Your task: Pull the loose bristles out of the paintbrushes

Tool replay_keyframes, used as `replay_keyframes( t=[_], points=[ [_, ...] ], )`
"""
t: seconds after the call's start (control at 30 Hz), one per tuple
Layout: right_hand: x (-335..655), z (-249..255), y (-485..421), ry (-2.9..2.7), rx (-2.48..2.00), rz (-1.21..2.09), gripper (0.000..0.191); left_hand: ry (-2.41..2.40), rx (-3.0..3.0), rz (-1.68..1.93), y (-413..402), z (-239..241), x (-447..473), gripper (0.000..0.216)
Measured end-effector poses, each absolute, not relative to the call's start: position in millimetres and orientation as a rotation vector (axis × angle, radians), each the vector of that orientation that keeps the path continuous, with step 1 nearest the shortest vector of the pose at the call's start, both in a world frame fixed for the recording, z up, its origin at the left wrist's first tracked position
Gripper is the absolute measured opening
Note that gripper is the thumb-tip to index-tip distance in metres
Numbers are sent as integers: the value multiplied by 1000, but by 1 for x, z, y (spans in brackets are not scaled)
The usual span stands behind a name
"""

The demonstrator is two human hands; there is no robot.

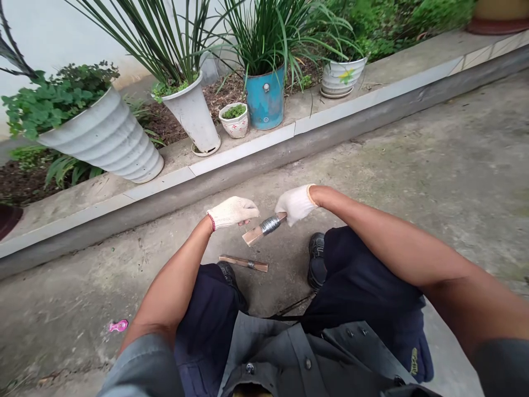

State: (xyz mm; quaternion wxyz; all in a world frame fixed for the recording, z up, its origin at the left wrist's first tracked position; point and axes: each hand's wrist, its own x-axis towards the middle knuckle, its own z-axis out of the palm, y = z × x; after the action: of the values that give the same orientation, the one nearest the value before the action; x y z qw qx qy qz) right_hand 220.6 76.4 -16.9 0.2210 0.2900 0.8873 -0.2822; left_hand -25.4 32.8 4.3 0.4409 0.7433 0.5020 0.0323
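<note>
Over concrete ground point(384, 182), the right hand point(296, 204) clamps a wooden block's point(253, 236) far end, wire point(270, 224) already thick round its middle, near end bare, the left hand's point(233, 212) hold alongside unclear.

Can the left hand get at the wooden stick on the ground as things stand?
Probably yes: the wooden stick lies near the left hand, beside the left shoe, and nothing seems to cover it. The right hand holds the wire-wound wood; whether the left grips anything is unclear.
</note>
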Motion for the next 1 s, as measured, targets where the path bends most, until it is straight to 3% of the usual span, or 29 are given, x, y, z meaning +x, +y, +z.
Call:
replay_keyframes(
  t=[0.17,0.27,0.37,0.53,1.0],
  points=[
    [226,-4,81,2589,1084,-1149,26,1050,1596,303,37,-1,-29,41],
    [222,4,89,2621,1494,-1127,29,1115,1530,383,38,-3,-25,38],
    [218,6,98,2573,1750,-896,30,1179,1593,272,35,-1,-17,33],
    [214,-7,103,2409,1601,-456,31,1282,1744,113,28,0,-5,32],
    [210,-23,96,2315,1318,-372,39,1403,1989,-41,30,1,-4,34]
  ],
)
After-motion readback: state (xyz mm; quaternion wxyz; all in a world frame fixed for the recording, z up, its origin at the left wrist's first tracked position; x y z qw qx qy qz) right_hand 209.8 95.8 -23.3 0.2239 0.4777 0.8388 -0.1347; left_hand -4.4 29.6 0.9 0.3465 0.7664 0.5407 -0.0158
